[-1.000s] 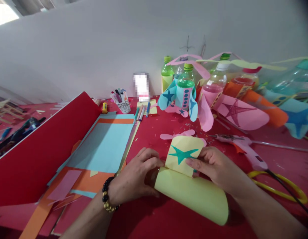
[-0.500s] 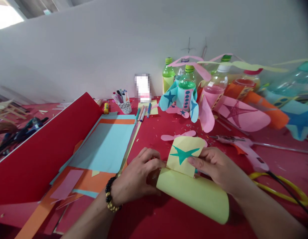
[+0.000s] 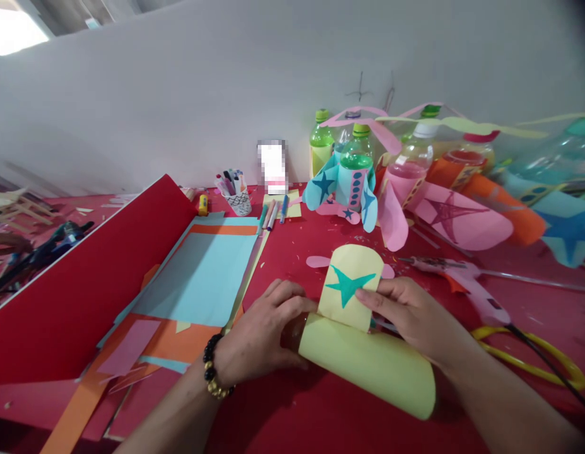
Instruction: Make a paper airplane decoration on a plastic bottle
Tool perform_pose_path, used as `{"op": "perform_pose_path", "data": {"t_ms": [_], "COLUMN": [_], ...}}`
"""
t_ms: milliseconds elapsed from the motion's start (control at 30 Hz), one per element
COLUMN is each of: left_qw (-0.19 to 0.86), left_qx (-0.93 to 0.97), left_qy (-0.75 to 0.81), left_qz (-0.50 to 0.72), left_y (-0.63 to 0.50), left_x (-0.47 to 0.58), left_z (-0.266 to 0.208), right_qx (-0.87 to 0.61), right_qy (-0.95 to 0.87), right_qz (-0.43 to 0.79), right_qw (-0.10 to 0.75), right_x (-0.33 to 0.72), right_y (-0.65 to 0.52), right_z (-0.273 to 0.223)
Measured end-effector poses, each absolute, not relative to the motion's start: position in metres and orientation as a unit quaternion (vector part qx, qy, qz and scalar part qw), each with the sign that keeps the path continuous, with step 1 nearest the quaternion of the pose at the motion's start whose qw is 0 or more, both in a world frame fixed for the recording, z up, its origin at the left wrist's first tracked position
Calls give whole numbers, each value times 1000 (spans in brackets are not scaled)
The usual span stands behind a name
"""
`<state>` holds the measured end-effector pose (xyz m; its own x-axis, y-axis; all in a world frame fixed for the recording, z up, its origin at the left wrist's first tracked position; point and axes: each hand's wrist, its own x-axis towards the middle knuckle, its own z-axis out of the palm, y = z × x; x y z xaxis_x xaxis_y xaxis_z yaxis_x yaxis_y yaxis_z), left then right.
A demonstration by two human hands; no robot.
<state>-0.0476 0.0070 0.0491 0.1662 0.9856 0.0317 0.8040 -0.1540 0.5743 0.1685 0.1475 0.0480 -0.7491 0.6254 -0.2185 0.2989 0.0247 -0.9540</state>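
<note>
both hands were gripping, the left hand (image 3: 268, 334) curled around one end of the yellow-wrapped bottle (image 3: 368, 362) over the red tabletop (image 3: 283, 255), the right hand (image 3: 410, 315) pinching a star-marked flap (image 3: 349, 287) at its side, seemingly an attaching step whose next move called for steady pressure.

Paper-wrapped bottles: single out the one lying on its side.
The pale-yellow-wrapped bottle gripped by the left hand, with the right hand pinching a star-marked paper flap against it. The other bottles stand cap-up near the wall.
</note>
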Motion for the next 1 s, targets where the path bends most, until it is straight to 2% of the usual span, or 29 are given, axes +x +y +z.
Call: {"op": "perform_pose_path", "data": {"t_ms": [200,367,1000], "left_qw": [217,214,204], "left_qx": [717,734,741], "left_qy": [623,615,608], "left_qz": [225,192,197], "left_y": [5,5,4], "left_x": [-45,-46,-45], "left_z": [50,47,48], "right_qx": [-330,-330,-330], "right_qy": [-666,-649,-690], "right_qz": [661,680,641], "right_qw": [102,91,64], "right_x": [166,166,164], "right_y": [149,149,151], "right_z": [46,43,41]}}
